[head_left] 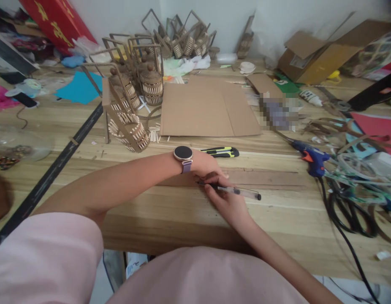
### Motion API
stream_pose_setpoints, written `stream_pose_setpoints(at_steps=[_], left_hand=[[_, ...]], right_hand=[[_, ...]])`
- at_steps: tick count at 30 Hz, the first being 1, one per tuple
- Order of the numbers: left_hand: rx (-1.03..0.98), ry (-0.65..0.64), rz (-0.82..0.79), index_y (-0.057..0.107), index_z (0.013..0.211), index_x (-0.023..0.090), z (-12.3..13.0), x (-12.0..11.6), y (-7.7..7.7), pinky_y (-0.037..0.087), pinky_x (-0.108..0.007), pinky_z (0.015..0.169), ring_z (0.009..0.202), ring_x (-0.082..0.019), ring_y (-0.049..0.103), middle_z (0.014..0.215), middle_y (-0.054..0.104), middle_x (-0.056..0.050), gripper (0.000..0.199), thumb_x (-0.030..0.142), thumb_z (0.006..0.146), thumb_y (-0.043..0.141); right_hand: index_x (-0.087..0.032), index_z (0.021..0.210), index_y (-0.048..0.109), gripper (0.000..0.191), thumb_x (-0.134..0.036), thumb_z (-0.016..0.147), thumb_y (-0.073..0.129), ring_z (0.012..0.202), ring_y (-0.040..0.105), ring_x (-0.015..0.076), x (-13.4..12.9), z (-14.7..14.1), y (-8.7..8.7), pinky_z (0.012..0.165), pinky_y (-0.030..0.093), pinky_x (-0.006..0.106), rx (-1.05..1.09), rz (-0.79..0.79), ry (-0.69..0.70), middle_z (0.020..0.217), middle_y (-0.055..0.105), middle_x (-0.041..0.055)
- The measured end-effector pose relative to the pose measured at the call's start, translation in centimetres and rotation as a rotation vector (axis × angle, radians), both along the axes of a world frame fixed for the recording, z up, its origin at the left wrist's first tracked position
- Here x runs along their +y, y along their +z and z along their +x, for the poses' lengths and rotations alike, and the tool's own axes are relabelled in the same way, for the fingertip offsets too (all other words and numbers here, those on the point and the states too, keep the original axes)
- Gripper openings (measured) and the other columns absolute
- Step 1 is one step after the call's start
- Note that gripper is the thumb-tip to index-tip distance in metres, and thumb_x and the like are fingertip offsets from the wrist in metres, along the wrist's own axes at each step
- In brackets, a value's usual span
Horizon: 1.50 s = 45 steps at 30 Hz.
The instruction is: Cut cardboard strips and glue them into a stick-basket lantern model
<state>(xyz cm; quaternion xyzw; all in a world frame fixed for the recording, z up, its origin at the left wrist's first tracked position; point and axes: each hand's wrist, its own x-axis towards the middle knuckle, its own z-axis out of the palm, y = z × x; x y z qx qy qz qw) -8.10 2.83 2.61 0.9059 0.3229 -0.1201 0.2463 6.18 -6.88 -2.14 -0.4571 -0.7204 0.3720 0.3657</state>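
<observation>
A long narrow cardboard strip (265, 178) lies across the wooden table in front of me. My left hand (208, 164), a watch on its wrist, rests on the strip; its fingers are mostly hidden behind my right hand. Closed around a clear pen (243, 192) with a black end, my right hand (229, 200) holds the pen's tip at the strip, close to my left hand. A black and yellow utility knife (222, 152) lies just beyond my left hand. Behind it is a larger flat cardboard sheet (198, 109).
Small stick-covered buckets (153, 86) with tall handles stand at the back left, near loose white sticks (154, 133). A blue glue gun (312, 158), its cord and black scissors (350, 215) lie to the right. An open carton (322, 55) stands back right.
</observation>
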Motion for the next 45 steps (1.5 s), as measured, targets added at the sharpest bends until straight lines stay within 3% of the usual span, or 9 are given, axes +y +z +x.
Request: stream_pose_setpoints(at_steps=[10,18,20,25,28,31,37,40,45], left_hand=[[0.095,-0.102,-0.039,0.063,0.129,0.039,-0.1,0.2,0.2,0.042,-0.026,0.075,0.082,-0.017,0.062,0.102,0.075,0.002,0.061,0.007,0.077,0.064],[0.108,-0.058,-0.026,0.049,0.141,0.047,-0.5,0.3,-0.3,0.045,-0.029,0.082,0.096,-0.019,0.063,0.117,0.071,0.003,0.078,0.008,0.076,0.066],[0.109,-0.064,-0.026,0.049,0.141,0.048,-0.5,0.3,-0.3,0.046,-0.028,0.081,0.094,-0.019,0.063,0.116,0.072,0.003,0.078,0.007,0.076,0.066],[0.128,-0.059,0.038,0.050,0.141,0.045,-0.2,-0.4,0.4,0.047,-0.027,0.076,0.093,-0.019,0.064,0.118,0.071,0.001,0.076,0.006,0.077,0.066],[0.121,-0.039,0.119,0.039,0.149,0.039,-0.9,-1.8,1.2,0.048,-0.029,0.078,0.101,-0.021,0.063,0.127,0.067,-0.004,0.076,0.009,0.084,0.063],[0.038,0.114,0.208,0.035,0.152,0.030,-3.4,-4.0,1.4,0.048,-0.032,0.086,0.110,-0.023,0.062,0.131,0.063,-0.008,0.068,0.022,0.090,0.062],[0.077,0.440,0.337,0.043,0.146,0.022,-10.0,-8.5,0.3,0.043,-0.042,0.102,0.125,-0.030,0.054,0.139,0.058,-0.012,0.067,0.042,0.088,0.067],[0.127,0.487,0.336,0.045,0.144,0.018,-11.5,-9.3,-0.6,0.039,-0.045,0.107,0.132,-0.034,0.048,0.145,0.052,-0.015,0.073,0.045,0.082,0.073],[0.111,0.504,0.317,0.047,0.139,0.019,-12.0,-8.5,-1.1,0.037,-0.044,0.110,0.133,-0.032,0.048,0.146,0.051,-0.013,0.071,0.042,0.078,0.077]], right_hand=[[-0.025,0.076,0.062,0.017,-0.036,0.086,0.054,0.073,0.068,0.0202,0.5,2.0,0.5,0.067,0.054,0.031,-0.058,0.005,-0.031,0.078,0.071,0.0031],[-0.025,0.074,0.065,0.026,-0.050,0.078,0.061,0.064,0.065,0.0248,1.4,15.0,1.7,0.059,0.051,0.038,-0.298,0.026,-0.422,0.066,0.067,0.0031],[-0.026,0.089,0.067,0.025,-0.049,0.084,0.058,0.072,0.069,0.0271,1.7,17.2,2.1,0.067,0.055,0.042,-0.291,0.071,-0.452,0.074,0.071,0.0042],[-0.025,0.103,0.069,0.028,-0.044,0.093,0.051,0.103,0.069,0.0323,3.9,16.8,2.1,0.089,0.054,0.052,-0.562,0.349,-0.029,0.110,0.075,0.0107],[-0.022,0.106,0.069,0.028,-0.040,0.095,0.052,0.105,0.069,0.0311,5.8,15.6,1.7,0.089,0.055,0.050,-0.635,0.397,0.205,0.113,0.075,0.0119],[-0.021,0.104,0.068,0.026,-0.037,0.096,0.049,0.097,0.071,0.0288,7.0,15.5,1.4,0.084,0.057,0.047,-0.662,0.431,0.301,0.110,0.075,0.0121],[-0.024,0.087,0.065,0.021,-0.034,0.094,0.049,0.083,0.069,0.0264,7.8,16.0,1.7,0.074,0.056,0.041,-0.658,0.514,0.335,0.091,0.073,0.0093],[-0.024,0.086,0.063,0.019,-0.039,0.091,0.052,0.072,0.066,0.0230,8.1,16.6,2.0,0.068,0.054,0.036,-0.596,0.514,0.292,0.080,0.069,0.0070],[-0.024,0.095,0.064,0.019,-0.041,0.091,0.056,0.077,0.070,0.0210,8.5,19.0,2.9,0.066,0.053,0.030,-0.585,0.562,0.163,0.092,0.073,0.0073]])
